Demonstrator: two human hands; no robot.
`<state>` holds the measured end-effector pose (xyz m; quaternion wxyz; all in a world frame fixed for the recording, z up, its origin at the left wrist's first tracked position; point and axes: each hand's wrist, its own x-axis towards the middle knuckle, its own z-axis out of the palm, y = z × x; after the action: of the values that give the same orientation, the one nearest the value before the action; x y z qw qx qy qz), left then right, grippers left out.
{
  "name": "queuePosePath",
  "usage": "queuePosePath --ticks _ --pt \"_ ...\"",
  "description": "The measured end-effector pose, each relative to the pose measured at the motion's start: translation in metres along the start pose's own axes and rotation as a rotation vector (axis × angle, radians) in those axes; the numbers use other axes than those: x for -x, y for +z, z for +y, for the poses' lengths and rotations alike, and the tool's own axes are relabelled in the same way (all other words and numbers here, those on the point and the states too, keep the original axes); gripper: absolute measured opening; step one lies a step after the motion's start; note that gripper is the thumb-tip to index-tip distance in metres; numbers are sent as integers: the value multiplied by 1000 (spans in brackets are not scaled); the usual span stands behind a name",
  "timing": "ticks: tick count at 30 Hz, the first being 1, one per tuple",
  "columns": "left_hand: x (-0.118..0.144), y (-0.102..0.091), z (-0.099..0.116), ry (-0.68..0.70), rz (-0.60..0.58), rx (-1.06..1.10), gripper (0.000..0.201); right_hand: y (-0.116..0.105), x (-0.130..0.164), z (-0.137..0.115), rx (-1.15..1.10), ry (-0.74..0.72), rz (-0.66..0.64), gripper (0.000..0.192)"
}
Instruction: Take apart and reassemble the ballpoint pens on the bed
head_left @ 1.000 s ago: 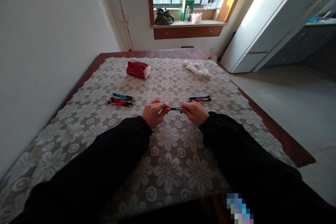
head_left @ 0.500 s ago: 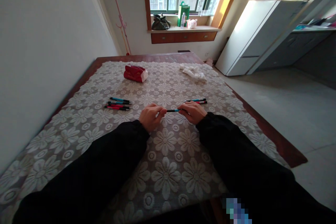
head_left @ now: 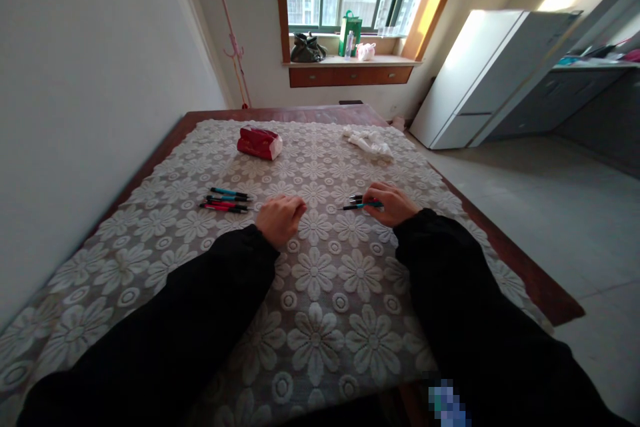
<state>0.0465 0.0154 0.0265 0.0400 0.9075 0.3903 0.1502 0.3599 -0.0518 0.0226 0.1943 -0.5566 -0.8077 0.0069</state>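
My right hand (head_left: 393,203) holds a blue pen (head_left: 361,205) by one end, low over the lace tablecloth (head_left: 320,280), right beside a small pile of pens (head_left: 356,198) on the right that the hand partly hides. My left hand (head_left: 280,217) is curled loosely above the cloth with nothing in it. A group of several blue and red pens (head_left: 225,200) lies to the left of my left hand.
A red tissue pack (head_left: 260,142) and a crumpled white cloth (head_left: 367,141) lie at the far side of the table. The wooden table edge (head_left: 520,273) runs along the right. A wall stands at the left; a white cabinet (head_left: 480,80) stands beyond the table.
Both hands held the blue pen between them at the centre. My left hand has let go, and my right hand has carried the pen to the right, to the pile there.
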Motion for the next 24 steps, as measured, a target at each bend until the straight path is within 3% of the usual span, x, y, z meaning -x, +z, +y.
queuePosePath --ticks 4,7,11,16,24 --pt "-12 -36 -28 -121 -249 -64 32 -3 7 19 124 116 -81 8" --pt "-15 -61 -55 -162 -398 -116 23 -3 9 26 162 168 -98 8" --pt "-12 -78 -91 -301 -607 -226 17 -4 8 29 203 210 -124 11" --pt "-10 -74 -112 -336 -643 -267 26 -4 8 28 211 225 -144 13" --pt "-9 -66 -109 -354 -640 -302 23 0 8 31 198 202 -124 11"
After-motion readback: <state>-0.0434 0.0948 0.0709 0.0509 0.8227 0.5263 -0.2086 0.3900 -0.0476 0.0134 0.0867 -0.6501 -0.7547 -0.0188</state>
